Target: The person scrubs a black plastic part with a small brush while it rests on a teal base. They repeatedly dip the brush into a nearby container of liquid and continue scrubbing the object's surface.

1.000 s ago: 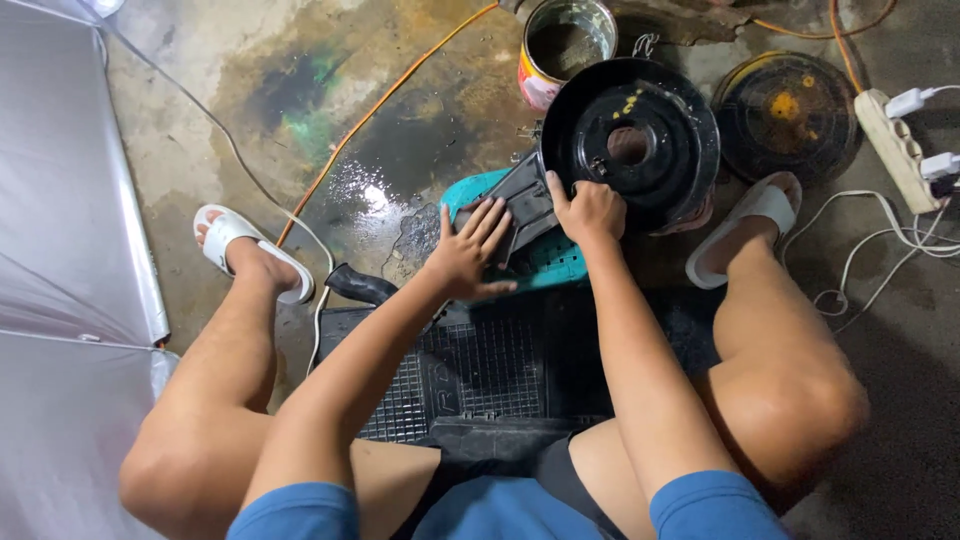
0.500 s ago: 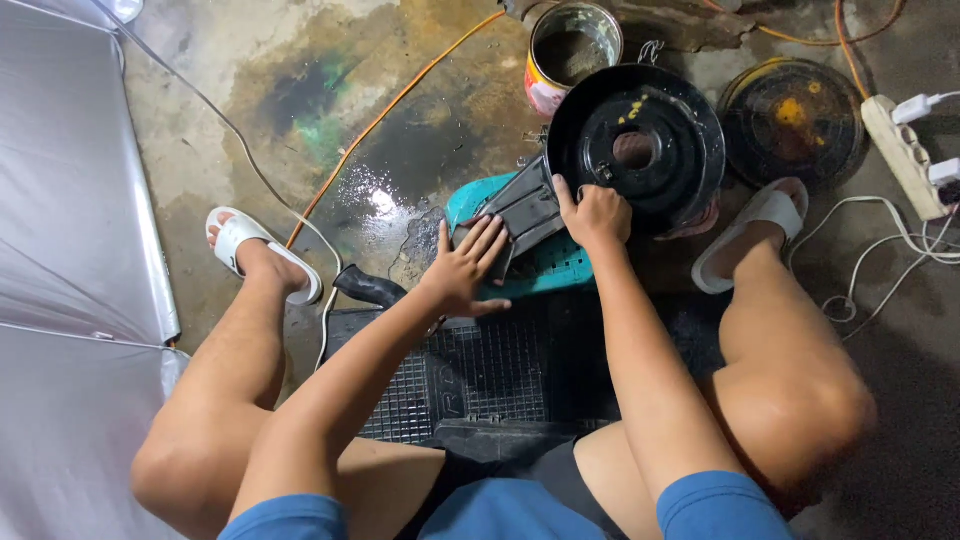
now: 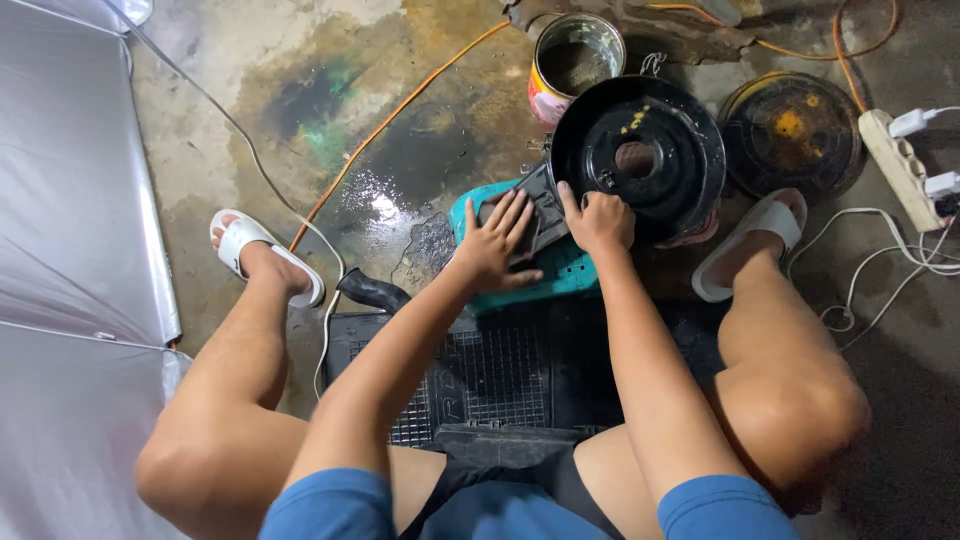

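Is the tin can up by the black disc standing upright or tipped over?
Upright. The tin can stands on the concrete floor with its open round mouth facing up; what is inside cannot be told.

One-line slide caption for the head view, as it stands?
Seated person presses left hand flat on a dark part atop a teal block, while right hand grips a black round disc beside it.

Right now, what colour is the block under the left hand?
Teal block, seen in the head view beneath the left hand.

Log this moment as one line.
left hand: flat on dark grey part | right hand: gripping round black metal disc | under: teal block
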